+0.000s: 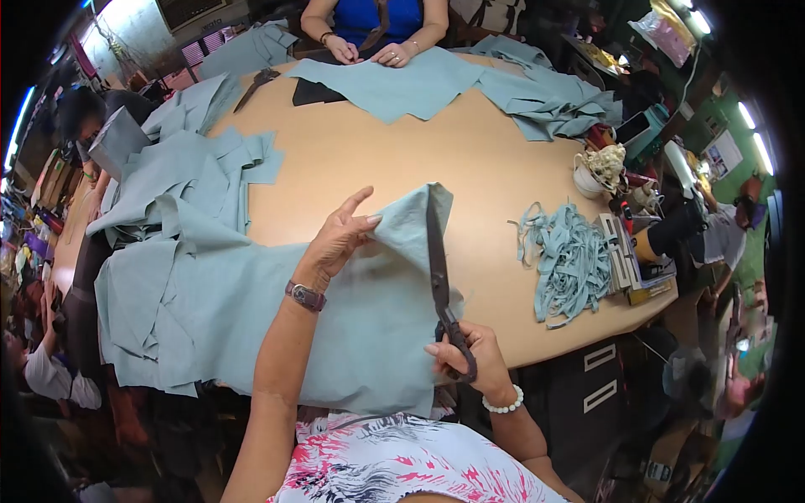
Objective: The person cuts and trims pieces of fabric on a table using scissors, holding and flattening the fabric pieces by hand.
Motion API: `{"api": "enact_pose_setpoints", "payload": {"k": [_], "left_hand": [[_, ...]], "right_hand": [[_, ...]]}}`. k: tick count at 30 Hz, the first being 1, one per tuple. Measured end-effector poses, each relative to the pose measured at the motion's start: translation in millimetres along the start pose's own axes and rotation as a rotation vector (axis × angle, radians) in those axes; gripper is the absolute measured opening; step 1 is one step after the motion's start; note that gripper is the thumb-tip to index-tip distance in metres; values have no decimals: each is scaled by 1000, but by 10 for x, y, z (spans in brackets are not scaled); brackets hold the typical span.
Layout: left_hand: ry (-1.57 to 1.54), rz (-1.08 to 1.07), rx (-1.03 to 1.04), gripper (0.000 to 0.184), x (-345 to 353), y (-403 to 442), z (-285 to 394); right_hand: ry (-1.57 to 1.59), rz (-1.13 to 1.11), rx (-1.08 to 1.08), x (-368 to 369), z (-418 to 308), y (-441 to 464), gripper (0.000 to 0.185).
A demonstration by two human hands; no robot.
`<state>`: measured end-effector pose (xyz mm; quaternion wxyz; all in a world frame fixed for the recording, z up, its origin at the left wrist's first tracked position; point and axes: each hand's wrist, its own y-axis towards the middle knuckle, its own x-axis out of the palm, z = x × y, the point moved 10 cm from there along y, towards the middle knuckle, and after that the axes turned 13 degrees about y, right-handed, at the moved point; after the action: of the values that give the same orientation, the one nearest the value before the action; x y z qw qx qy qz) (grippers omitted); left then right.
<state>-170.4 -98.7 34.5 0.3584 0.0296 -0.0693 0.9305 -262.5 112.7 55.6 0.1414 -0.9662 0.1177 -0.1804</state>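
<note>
My left hand (340,235) pinches the edge of a large light blue-green fabric piece (369,327), lifting its far corner off the table. The rest of this fabric drapes over the front edge toward my lap. In my right hand (471,356) are large dark scissors (438,260), my fingers in the handle loops. The blades point away from me and lie along the raised fabric's right edge, looking nearly closed. Whether cloth sits between the blades I cannot tell.
Folded fabric (159,189) is heaped at left. Fabric strips (574,260) lie at right near a white pot (591,178) and a holder (620,251). Across the table (335,151), a person's hands (369,54) handle a fabric panel (394,84); other scissors (257,88) lie nearby.
</note>
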Motion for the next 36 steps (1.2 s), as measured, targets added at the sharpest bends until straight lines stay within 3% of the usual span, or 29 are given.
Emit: {"api": "enact_pose_setpoints", "payload": {"k": [6,9,12,15,18,21,24,27,36], "left_hand": [[10,-7,175,57,143,-190,439],[254,-12,201,45,209,-154,535],[35,-17,209,41,142,-186,508],[-165,-47,130,43,37,-225,339],[-168,11,288,44,239,-371,685],[-119,-38,239,48,288,-426,645],[-291,-42,129,51,220,-449,491],[-193,60,257,54,214,-514,570],[-243,91,231,69,238,-733,606]], "right_hand": [[47,30,43,-162,235,19,25],[83,-7,31,-143,232,-33,24],[119,-61,39,-107,228,-98,23],[138,-110,53,-90,247,-161,22],[152,-124,103,-66,264,-205,22],[164,-143,128,-49,288,-252,22],[192,-152,130,-38,327,-286,23],[210,-144,187,-33,448,-324,23],[277,-160,227,15,632,-377,23]]}}
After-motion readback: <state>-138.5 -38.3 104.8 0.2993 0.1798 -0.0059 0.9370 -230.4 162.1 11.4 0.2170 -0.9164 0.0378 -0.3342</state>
